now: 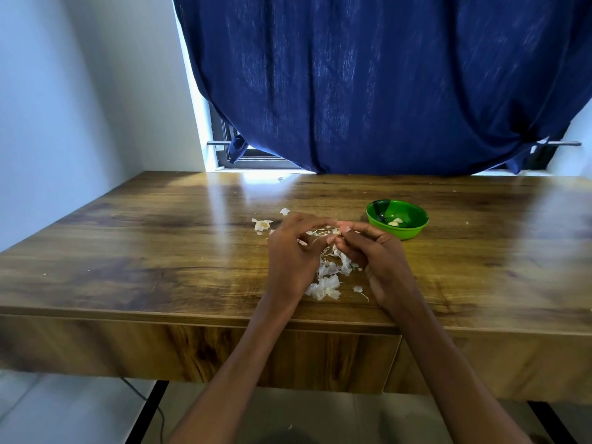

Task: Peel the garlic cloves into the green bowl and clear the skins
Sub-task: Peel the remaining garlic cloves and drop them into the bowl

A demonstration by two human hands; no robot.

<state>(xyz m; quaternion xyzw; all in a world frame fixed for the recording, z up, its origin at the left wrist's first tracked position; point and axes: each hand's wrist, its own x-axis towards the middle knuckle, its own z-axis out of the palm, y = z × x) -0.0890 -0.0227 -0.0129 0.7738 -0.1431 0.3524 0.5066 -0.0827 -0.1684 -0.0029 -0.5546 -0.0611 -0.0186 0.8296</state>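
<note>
Left hand, right hand pinch garlic clove; skins below; green bowl right.

green bowl holding peeled cloves, skins seemingly heaped nearby

Bowl right of skins

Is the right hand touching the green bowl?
Apart. The head view shows bare table between the right hand and the green bowl.
</note>
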